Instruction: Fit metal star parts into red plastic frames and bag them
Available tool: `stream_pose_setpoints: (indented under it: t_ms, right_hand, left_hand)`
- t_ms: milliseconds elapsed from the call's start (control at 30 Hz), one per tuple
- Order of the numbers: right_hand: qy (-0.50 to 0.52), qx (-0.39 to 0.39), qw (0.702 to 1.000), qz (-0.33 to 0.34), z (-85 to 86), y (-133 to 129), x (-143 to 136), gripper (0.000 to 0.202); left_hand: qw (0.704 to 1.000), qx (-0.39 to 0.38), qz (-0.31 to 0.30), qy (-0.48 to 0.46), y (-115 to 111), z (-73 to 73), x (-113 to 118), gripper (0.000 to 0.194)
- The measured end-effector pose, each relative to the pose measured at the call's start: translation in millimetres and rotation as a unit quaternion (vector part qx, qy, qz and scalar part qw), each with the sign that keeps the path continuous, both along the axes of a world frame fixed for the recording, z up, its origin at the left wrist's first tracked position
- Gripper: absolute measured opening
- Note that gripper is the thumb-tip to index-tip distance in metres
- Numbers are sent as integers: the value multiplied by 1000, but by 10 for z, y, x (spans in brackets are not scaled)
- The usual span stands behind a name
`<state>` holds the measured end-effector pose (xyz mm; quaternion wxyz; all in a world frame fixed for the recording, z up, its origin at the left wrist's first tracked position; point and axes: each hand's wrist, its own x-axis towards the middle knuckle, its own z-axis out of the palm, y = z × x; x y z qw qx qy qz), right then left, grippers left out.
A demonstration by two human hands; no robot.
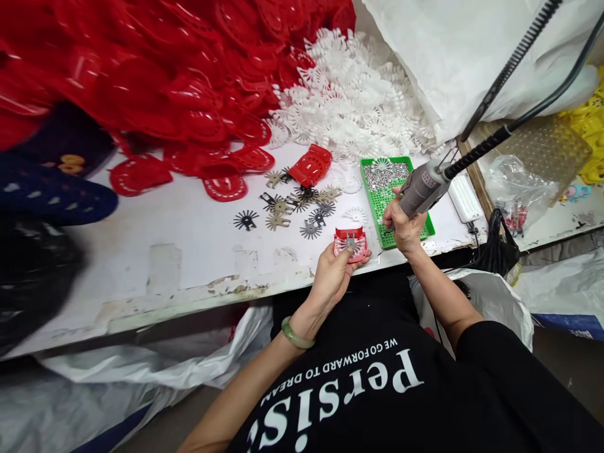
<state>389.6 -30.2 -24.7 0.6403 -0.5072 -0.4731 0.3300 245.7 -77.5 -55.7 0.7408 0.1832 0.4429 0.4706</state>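
Note:
My left hand (334, 269) grips a red plastic shell (352, 250) at the table's front edge, its thumb pressing on a grey spoked piece laid over white spokes inside. My right hand (406, 225) is wrapped around a grey electric screwdriver (422, 187), hung from a coiled cord. Its tip points down over a green perforated tray (381, 217) that holds many small silver screws (389, 176). Left of the tray lie loose black, grey and tan spoked pieces (278, 206), with another red shell (311, 165) behind them.
Red plastic shells (189, 75) are heaped at the back left, beside a pile of white spoked pieces (353, 94). A white power adapter (465, 198) lies right of the tray. A black plastic bag (497, 245) hangs at the edge. Dark blue patterned fabric (51, 182) is at far left.

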Motion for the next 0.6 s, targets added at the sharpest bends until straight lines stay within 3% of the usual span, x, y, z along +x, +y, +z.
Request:
stream_pose_setpoints:
  t_ms: [600]
  right_hand:
    - [-35,4,999,9,-219,16,50,42]
  left_hand:
    - [1000,-1,4,-2,52,-43,-9,30]
